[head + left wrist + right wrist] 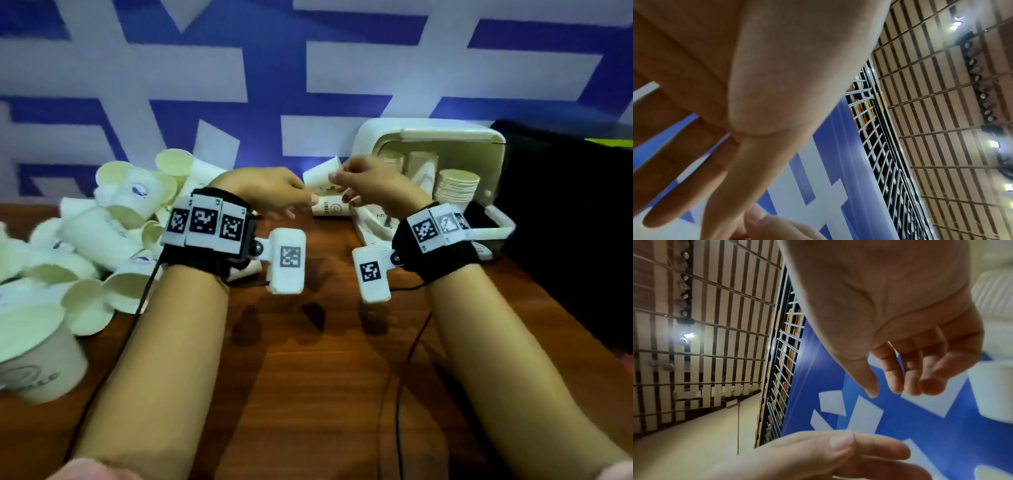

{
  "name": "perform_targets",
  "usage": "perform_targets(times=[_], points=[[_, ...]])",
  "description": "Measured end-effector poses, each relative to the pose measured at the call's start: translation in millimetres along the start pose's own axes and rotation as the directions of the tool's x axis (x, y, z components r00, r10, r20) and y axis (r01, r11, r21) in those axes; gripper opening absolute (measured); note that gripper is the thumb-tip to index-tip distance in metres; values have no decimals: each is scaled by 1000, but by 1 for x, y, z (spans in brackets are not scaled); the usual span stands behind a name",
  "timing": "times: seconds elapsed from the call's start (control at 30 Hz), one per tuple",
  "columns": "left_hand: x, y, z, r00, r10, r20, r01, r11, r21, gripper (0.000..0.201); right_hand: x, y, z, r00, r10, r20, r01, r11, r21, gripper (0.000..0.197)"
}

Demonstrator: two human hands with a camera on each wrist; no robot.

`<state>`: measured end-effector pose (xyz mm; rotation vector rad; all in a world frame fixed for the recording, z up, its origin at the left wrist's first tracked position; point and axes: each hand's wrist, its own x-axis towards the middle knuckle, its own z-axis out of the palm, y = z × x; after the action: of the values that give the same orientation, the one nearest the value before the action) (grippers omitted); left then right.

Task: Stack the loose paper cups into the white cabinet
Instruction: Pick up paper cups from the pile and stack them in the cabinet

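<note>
My left hand [303, 205] and right hand [340, 188] meet above the wooden table, just left of the white cabinet [373, 137]. A white paper cup [320, 178] lies tilted right at their fingertips, above a second cup [330, 207] on its side. I cannot tell whether either hand touches them. In the left wrist view my fingers [674, 203] are straight and hold nothing. In the right wrist view my fingers [894, 378] hang loosely curled with nothing between them, and a cup [992, 391] stands beyond them. The cabinet is open, with cup stacks [457, 188] inside.
A big pile of loose paper cups [113, 222] covers the table's left side, one cup [37, 363] close to the front edge. A black object [565, 205] stands right of the cabinet. Black cables [400, 394] run across the table from my wrists.
</note>
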<state>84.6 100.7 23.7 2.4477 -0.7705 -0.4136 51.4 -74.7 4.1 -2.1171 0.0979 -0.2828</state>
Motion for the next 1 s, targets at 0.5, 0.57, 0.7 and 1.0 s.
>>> perform_targets(times=[0.5, 0.57, 0.7, 1.0], points=[[-19, -96, -24, 979, -206, -14, 200, 933, 298, 63, 5, -11, 108, 942, 235, 238, -208, 969, -131, 36], [-12, -99, -20, 973, -231, 11, 213, 915, 344, 62, 5, -7, 110, 929, 261, 261, -208, 954, -215, 38], [-7, -99, -16, 976, -215, 18, 194, 911, 365, 62, 5, -3, 114, 893, 314, 322, -237, 937, -257, 35], [7, -104, -5, 967, -252, 24, 210, 850, 483, 63, 8, 3, 123, 808, 399, 433, -381, 915, -132, 36]])
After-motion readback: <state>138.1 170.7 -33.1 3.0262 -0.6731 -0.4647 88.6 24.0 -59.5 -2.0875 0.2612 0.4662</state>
